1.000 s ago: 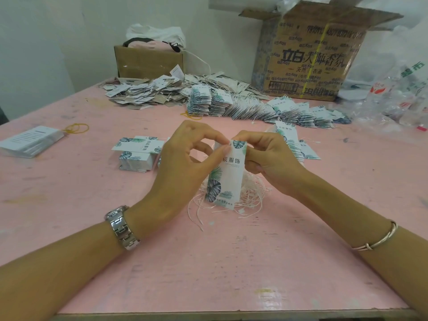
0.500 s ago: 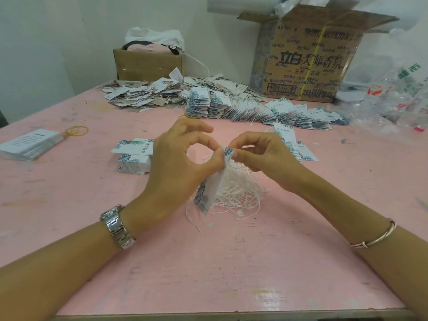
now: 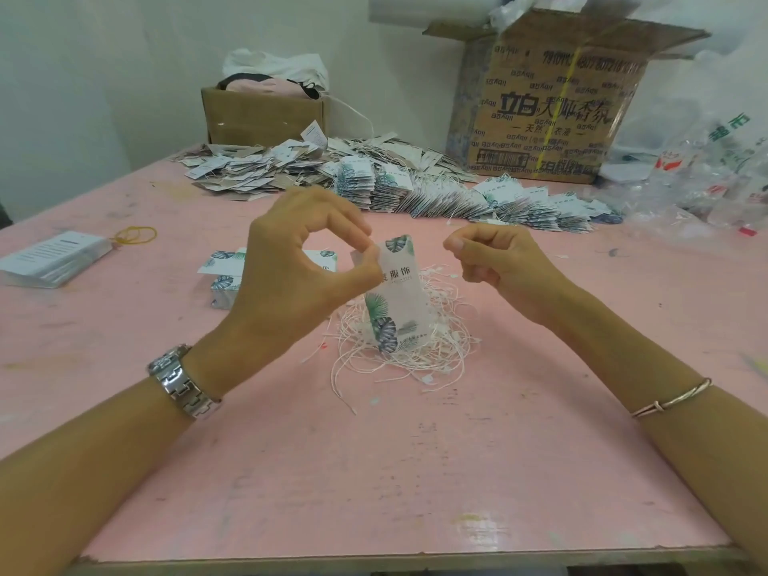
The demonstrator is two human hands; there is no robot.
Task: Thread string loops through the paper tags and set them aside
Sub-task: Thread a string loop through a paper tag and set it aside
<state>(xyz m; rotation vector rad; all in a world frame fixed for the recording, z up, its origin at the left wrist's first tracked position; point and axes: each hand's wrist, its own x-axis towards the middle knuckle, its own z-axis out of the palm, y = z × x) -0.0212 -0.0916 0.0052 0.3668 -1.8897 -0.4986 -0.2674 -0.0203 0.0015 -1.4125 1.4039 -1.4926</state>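
Observation:
My left hand (image 3: 299, 264) pinches the upper left edge of a white paper tag (image 3: 399, 301) printed with green and blue leaves, holding it upright over a heap of white string loops (image 3: 419, 342) on the pink table (image 3: 374, 471). My right hand (image 3: 494, 264) hovers to the right of the tag's top, apart from it, thumb and forefinger pressed together with the other fingers curled. Whether a string is between those fingertips is too fine to tell. A small stack of unthreaded tags (image 3: 226, 276) lies behind my left hand.
A long row of threaded tags (image 3: 478, 197) and a loose pile of tags (image 3: 257, 168) fill the far side. Two cardboard boxes (image 3: 552, 106) stand at the back wall. A stack of cards (image 3: 54, 257) and a yellow rubber band (image 3: 135, 234) lie at left; plastic bags (image 3: 706, 180) at right.
My right hand has come off the tag's top and pulled away to the right. The tag, seen edge-on half a second ago, now faces me flat in my left hand.

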